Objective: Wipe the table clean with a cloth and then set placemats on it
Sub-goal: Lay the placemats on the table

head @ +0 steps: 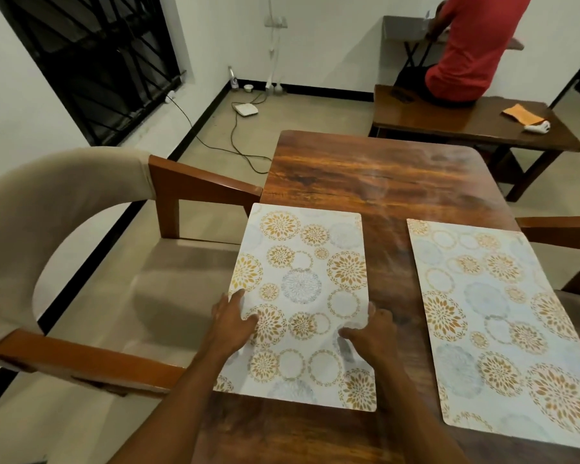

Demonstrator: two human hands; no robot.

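Two white placemats with gold and blue-grey floral circles lie on the dark wooden table [375,175]. The left placemat [303,262] sits at the table's left edge, its left side slightly overhanging. My left hand [233,324] rests flat on its left part, fingers spread. My right hand [369,334] presses on its right part, fingers bent against the surface. The right placemat [503,316] lies flat near the table's right side, untouched. An orange cloth [523,114] lies on a bench behind the table.
A beige upholstered chair [81,249] with wooden arms stands against the table's left side. Another chair arm [559,226] shows at the right. A person in a red shirt [466,51] sits on the wooden bench [466,125] beyond. Cables [235,145] cross the floor.
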